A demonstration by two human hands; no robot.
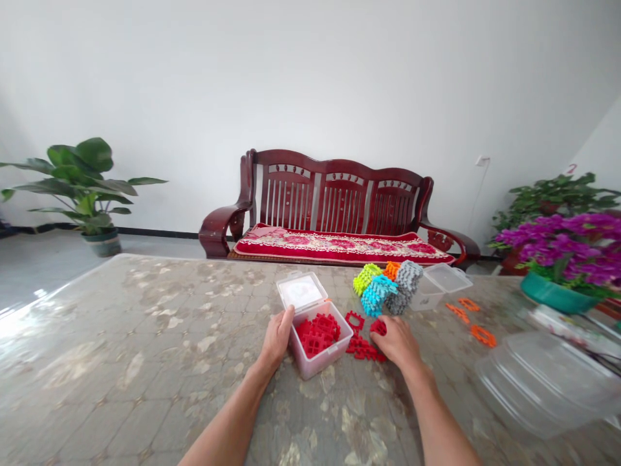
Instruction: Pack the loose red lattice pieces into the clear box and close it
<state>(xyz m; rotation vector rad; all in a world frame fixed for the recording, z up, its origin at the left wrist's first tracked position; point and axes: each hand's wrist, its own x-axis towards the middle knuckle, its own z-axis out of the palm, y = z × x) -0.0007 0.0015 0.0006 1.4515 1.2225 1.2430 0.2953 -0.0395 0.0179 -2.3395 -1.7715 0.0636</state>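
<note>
Dark red wooden bench [334,194] against a white wall [310,77]

A floral red seat cushion [339,244] lies on it; a broad-leafed potted plant [80,188] stands well left of it, magenta flowers in a teal pot [555,292] nearer, right of it.

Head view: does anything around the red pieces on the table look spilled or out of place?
Somewhat: loose red plastic pieces lie on the table outside the open plastic box, near the right hand, while others sit inside. The left hand is against the box.
</note>
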